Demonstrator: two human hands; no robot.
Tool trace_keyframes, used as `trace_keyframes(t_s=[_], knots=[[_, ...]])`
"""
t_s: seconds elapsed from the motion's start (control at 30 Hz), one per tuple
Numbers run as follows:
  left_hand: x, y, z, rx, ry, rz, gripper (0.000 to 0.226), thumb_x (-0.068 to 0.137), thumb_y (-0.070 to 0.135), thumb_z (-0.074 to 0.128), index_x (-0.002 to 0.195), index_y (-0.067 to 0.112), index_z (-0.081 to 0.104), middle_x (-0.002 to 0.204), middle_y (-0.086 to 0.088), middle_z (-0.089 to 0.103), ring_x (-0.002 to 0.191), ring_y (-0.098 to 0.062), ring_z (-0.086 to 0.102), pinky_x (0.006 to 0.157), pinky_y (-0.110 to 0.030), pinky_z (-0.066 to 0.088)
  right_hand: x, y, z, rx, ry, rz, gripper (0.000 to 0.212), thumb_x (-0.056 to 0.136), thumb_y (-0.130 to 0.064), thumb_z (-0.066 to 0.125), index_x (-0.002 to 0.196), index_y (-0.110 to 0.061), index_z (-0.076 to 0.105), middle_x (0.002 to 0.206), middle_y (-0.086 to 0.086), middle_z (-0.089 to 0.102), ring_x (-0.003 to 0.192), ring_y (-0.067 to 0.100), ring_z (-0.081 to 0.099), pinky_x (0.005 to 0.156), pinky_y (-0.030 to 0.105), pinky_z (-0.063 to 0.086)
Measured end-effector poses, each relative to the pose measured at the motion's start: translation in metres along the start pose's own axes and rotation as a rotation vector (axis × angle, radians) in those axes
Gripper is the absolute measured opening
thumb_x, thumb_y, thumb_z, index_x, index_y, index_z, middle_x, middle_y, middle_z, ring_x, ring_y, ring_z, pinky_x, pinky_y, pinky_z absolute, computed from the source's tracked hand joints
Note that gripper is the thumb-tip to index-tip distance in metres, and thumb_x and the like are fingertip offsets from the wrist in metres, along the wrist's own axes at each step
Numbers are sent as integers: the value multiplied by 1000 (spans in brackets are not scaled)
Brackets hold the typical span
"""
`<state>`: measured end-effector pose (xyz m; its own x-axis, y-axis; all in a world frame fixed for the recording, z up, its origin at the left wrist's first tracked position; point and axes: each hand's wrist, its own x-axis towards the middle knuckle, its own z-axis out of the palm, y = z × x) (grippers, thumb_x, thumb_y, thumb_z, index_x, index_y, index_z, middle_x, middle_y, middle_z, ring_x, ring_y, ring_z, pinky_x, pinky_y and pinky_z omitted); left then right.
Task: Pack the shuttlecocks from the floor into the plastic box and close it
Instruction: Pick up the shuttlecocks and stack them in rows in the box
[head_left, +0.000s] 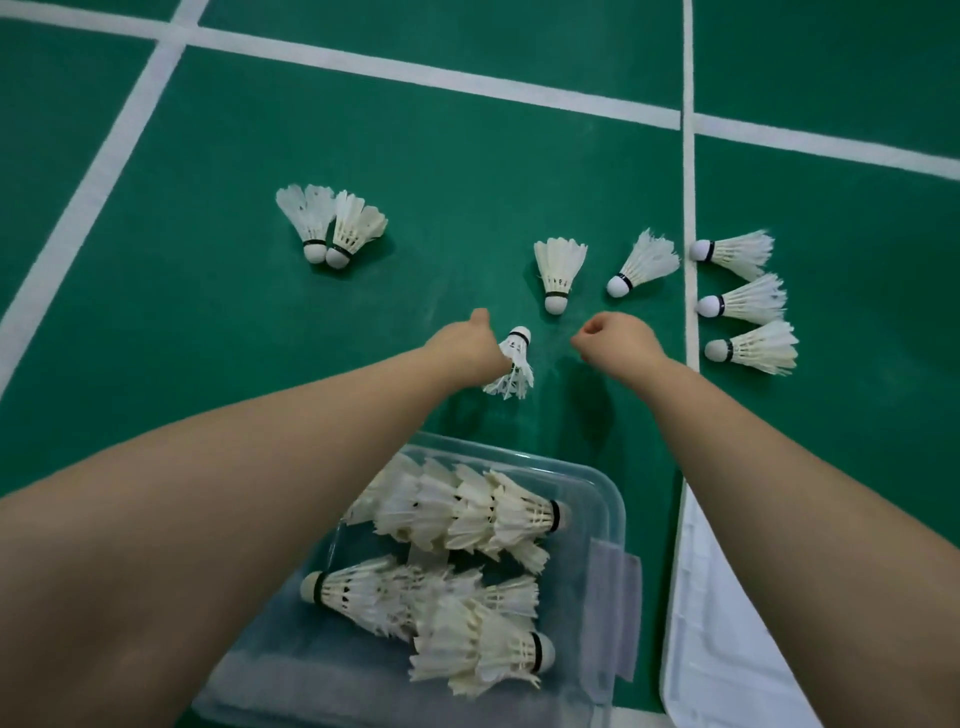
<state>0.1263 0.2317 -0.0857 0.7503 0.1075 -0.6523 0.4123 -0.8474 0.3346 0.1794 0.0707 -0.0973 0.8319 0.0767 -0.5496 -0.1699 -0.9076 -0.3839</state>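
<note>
A: Seven shuttlecocks loose on the green court floor (415, 182). Pair touching at far left (332, 223), two mid (558, 270) (641, 262), a column of three (743, 301) past the white line (690, 208) on the right.

B: Any readable print?

A: No. Small dark marks on the feather bases, too small to read. Black band at each cork.

B: Box?

A: Clear plastic box (608, 499) near bottom centre, open. Nested stacks of shuttlecocks lying on their sides inside: top stack (467, 512) cork pointing right, lower ones (431, 608) mixed, one cork left, one right. White lid (727, 639) flat on the floor just right of the box.

B: Hands?

A: Left hand (465, 348) closed around one shuttlecock (514, 364), cork pointing away, feathers toward the box, above the floor between the box and the loose ones. Right hand (618, 338) curled into a loose fist, holding nothing I can see, near the mid shuttlecocks.
</note>
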Motion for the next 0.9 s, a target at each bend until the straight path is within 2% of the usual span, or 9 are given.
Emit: trace_keyframes(t_s=[0.13,0.23,0.3,0.37,0.43,0.5,0.63,0.8,0.9], knots=[[22,-4,5,53,-18,-7,61,91,28,47,143,11,22,124,-16,55,108,-31,53,75,-32,40,20,-4,7,0,13,57,28,88,-23,50,102,-3,64,103,14,66,98,32,59,78,32,46],[30,-12,8,113,-9,37,44,92,29,46,132,11,41,122,-14,56,108,-31,53,74,-31,39,29,-11,10,5,26,56,31,89,-32,49,97,-4,61,93,12,63,88,31,57,70,31,42],[31,-17,10,135,10,64,28,92,21,43,116,10,53,109,-12,59,96,-29,52,69,-31,37,36,-16,12,28,58,68,34,88,-41,49,90,-8,55,86,11,58,81,30,55,59,29,36],[31,-21,9,154,25,71,18,92,15,40,97,9,57,88,-9,55,83,-27,48,61,-30,35,42,-23,11,70,86,93,34,84,-42,53,94,-10,52,87,9,57,75,28,52,51,28,30],[30,-26,7,127,40,59,17,92,13,40,84,10,54,71,-4,48,76,-26,46,52,-28,31,48,-30,11,138,95,117,43,82,-40,58,110,-9,48,96,8,56,78,27,51,59,28,35],[26,-31,-1,55,52,43,19,91,12,43,86,11,60,66,-2,49,74,-26,48,51,-27,33,53,-36,9,216,121,129,58,82,-37,62,125,-6,37,110,9,54,90,29,53,70,30,37],[9,-46,-23,-213,54,-4,31,86,1,48,102,16,70,84,-7,65,70,-21,57,66,-30,48,64,-48,9,322,197,160,75,80,-36,68,134,-4,27,131,15,50,114,31,52,77,30,35],[-1,-67,-33,-503,77,-51,24,88,-2,49,101,7,68,77,-5,65,57,-8,57,64,-22,55,72,-56,17,343,233,147,87,82,-25,66,145,-8,9,130,17,52,114,32,54,87,32,41],[-6,-73,-33,-549,88,-50,20,88,1,52,94,11,68,78,-4,63,59,-9,56,65,-22,54,68,-56,21,320,230,155,81,84,-23,65,143,-7,13,128,19,54,113,34,54,85,34,42]])
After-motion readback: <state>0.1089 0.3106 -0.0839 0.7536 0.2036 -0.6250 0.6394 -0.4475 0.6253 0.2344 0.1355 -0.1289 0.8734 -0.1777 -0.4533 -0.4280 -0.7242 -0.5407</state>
